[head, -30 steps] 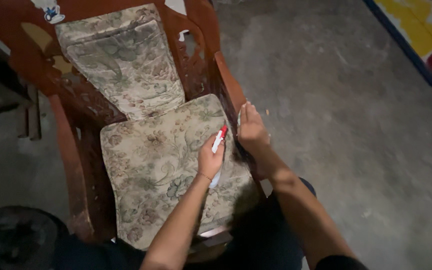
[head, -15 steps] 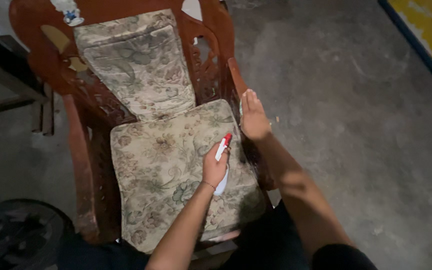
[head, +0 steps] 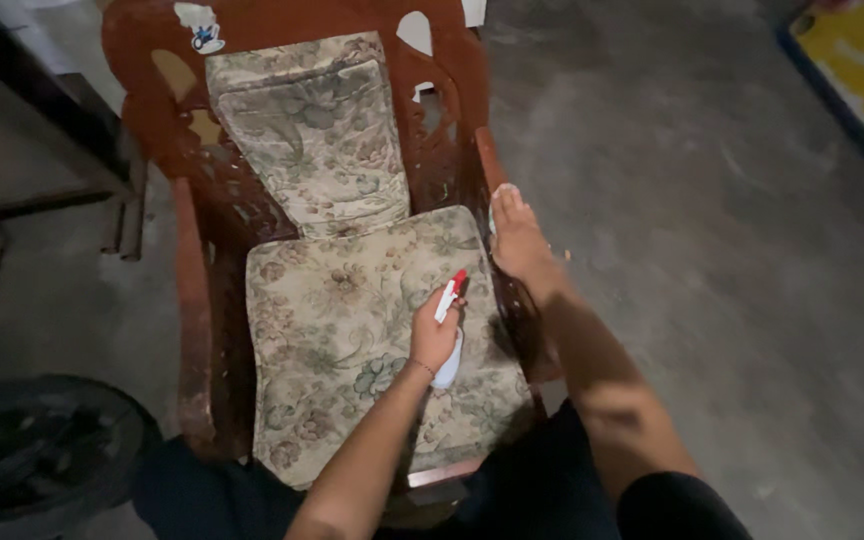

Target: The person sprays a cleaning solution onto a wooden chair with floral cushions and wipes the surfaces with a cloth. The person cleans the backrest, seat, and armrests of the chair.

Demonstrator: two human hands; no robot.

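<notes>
Nearby, the left hand [head: 434,335] gripped a white spray bottle [head: 449,322] over the seat cushion [head: 352,330].
Its red nozzle pointed up-right toward the right hand [head: 519,240], pressed flat with fingers together on the wooden armrest [head: 484,160] just beyond.

Spray bottle [head: 446,330] body mostly hidden — left hand [head: 433,335] wraps it; contents untellable.
</notes>
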